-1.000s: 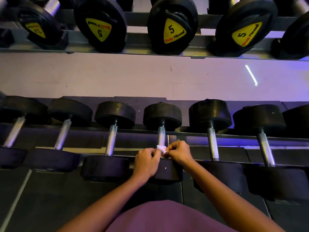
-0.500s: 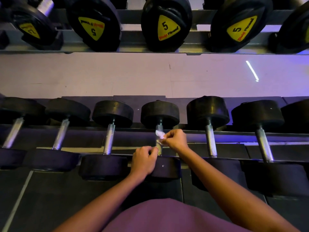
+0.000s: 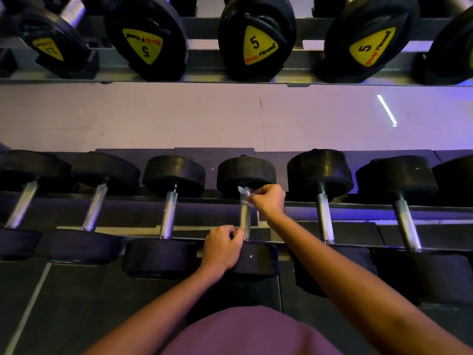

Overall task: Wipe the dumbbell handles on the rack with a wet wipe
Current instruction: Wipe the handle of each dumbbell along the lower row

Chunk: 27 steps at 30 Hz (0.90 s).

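Since a second ago the wet wipe (image 3: 244, 192) is carried from the near end of the handle (image 3: 245, 219) up to its far end, just under the far head of the dumbbell (image 3: 245, 172). The wipe is pinched in the curled fingers of the right hand (image 3: 268, 201) and pressed to the bar. The left hand (image 3: 222, 248) is kept at the near end, fingers curled tight against the handle, seemingly gripping it to steady it. One full pass along this handle is judged done; the underside cannot be checked. The only holder is the rack (image 3: 358, 208). A row of dumbbells is held on its lower tier, this one among them, with the neighbouring handles (image 3: 167, 216) bare of any wipe. On the upper shelf (image 3: 204, 70) dumbbells labelled 5 (image 3: 257, 39) are seated.
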### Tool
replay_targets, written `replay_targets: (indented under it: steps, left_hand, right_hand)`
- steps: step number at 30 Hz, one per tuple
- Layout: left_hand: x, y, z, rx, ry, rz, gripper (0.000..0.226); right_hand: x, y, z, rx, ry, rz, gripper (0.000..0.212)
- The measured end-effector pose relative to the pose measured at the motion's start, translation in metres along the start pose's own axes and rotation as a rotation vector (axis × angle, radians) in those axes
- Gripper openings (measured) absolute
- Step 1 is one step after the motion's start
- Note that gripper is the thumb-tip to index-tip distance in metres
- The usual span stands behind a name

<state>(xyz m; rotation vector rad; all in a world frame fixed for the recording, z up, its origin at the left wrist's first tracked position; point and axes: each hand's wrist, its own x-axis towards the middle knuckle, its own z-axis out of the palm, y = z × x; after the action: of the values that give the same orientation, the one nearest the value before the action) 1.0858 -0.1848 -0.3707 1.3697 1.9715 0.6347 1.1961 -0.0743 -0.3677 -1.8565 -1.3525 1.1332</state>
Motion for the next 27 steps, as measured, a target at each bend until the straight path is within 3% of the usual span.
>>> replay_targets:
  steps: [3,11,22,27]
  left_hand:
    - [0.001,-0.001,0.0,0.002,-0.014,-0.007,0.038]
    - [-0.001,0.004,-0.004,0.046,-0.007,-0.006,0.044]
    - [-0.002,0.004,-0.004,0.029,-0.043,-0.013,0.037]
    - [-0.003,0.005,-0.005,0.048,-0.024,-0.004,0.04]
  right_hand:
    - [-0.002,0.001,0.002,0.005,-0.005,0.009,0.017]
    - [-0.048,0.044,-0.01,-0.121,-0.253,0.061,0.015]
    - [0.004,0.01,0.002,0.083,-0.028,0.073,0.017]
    - [0.001,0.017,-0.004,0.031,-0.13,0.075,0.016]
